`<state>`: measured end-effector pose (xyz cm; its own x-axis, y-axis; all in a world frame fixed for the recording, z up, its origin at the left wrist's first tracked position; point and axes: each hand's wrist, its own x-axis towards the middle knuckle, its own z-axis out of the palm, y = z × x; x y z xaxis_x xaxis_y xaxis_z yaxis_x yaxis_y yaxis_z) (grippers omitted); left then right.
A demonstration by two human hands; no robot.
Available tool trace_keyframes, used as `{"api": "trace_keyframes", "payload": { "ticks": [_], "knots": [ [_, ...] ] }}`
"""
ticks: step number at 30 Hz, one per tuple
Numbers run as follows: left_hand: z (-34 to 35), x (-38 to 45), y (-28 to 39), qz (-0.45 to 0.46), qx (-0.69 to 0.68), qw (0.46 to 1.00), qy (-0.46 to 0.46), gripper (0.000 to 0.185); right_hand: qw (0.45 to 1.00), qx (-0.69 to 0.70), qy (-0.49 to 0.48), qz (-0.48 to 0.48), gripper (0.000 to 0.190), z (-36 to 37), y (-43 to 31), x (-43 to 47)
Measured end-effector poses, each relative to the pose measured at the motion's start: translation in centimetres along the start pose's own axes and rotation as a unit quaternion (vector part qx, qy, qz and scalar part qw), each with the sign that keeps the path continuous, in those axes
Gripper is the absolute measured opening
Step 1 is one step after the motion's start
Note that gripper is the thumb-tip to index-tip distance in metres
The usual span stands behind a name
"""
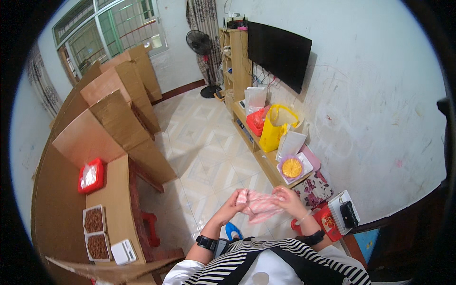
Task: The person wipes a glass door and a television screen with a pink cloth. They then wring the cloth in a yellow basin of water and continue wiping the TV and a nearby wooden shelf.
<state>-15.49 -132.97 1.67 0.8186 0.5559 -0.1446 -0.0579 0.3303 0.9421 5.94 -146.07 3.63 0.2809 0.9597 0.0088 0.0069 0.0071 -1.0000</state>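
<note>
A pink and white striped cloth (262, 206) is stretched between my two hands, in front of my striped apron (221, 265). My left hand (233, 206) pinches its left end. The cloth's right end is in the fingers of my right hand (288, 201). The fabric hangs a little slack and creased in the middle, above the tiled floor. What kind of cloth item it is, I cannot tell.
Left stands a cardboard-partitioned table (119, 199) with a red basket (91, 176), two trays of brown sticks (95, 231) and a white scale (123, 252). Right, a low wooden cabinet (254, 149) bears a yellow bag (274, 131). A red stool (151, 228) sits by the table.
</note>
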Motion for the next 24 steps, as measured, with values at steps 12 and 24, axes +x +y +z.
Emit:
{"api": "trace_keyframes", "payload": {
  "ticks": [12, 24],
  "knots": [
    [-5.2, 18.0, 9.3, 0.074, 0.173, 0.948, -0.255, 0.075, 0.987, 0.096, 0.104, 0.076, 0.035, 0.0, 4.2, 15.8],
    [-11.6, 35.5, 14.7, 0.054, -0.201, 0.977, -0.054, 0.053, 0.993, 0.093, -0.032, -0.063, 0.041, -5.0, -2.5, 41.5]
  ]
}}
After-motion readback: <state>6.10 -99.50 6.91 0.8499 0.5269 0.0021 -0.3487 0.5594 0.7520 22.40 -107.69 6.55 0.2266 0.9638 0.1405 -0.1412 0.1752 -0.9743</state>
